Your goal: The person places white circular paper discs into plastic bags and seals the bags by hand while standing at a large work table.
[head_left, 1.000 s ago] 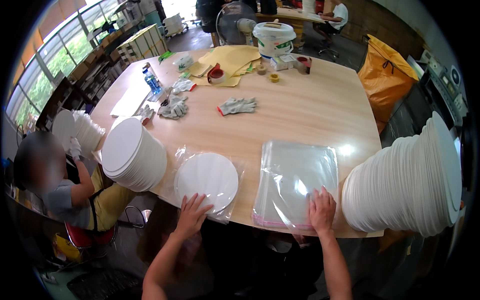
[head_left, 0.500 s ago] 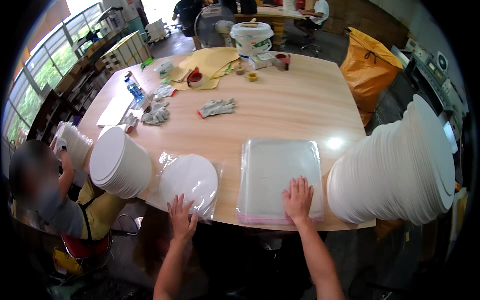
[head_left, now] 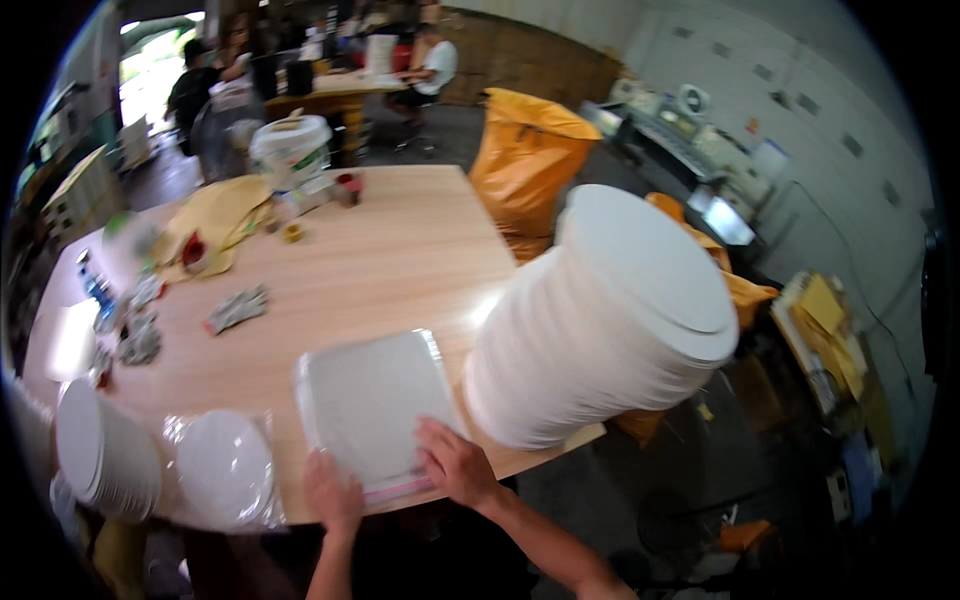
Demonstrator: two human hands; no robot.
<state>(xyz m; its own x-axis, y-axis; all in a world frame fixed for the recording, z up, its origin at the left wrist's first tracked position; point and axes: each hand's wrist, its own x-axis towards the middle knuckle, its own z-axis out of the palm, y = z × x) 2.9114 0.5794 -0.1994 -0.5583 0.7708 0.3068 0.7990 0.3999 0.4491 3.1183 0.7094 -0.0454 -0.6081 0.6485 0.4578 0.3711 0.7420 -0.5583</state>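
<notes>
A stack of clear flat plastic bags [head_left: 375,395] with a pink strip along its near edge lies in front of me. My left hand [head_left: 333,492], smeared by motion, is at the stack's near left corner, fingers and thumb apart. Over the near right part rests my right hand [head_left: 455,462], its fingers slightly bent on the top bag and the thumb apart; I see nothing held in it. To the left, a white round disc [head_left: 225,465] lies inside a clear bag. A tall leaning stack of white discs [head_left: 600,310] rises just right of the bags.
A shorter disc stack [head_left: 105,450] stands at the table's left. Farther back are grey gloves [head_left: 238,310], yellow sheets [head_left: 220,220], tape rolls [head_left: 195,252], a blue bottle [head_left: 95,285] and a white bucket [head_left: 290,150]. An orange sack [head_left: 530,160] stands beyond the table; people work farther away.
The view has swung right. My left hand has moved from the bagged disc to the near left corner of the bag stack. My right hand stays at the stack's right side, turned more leftward.
</notes>
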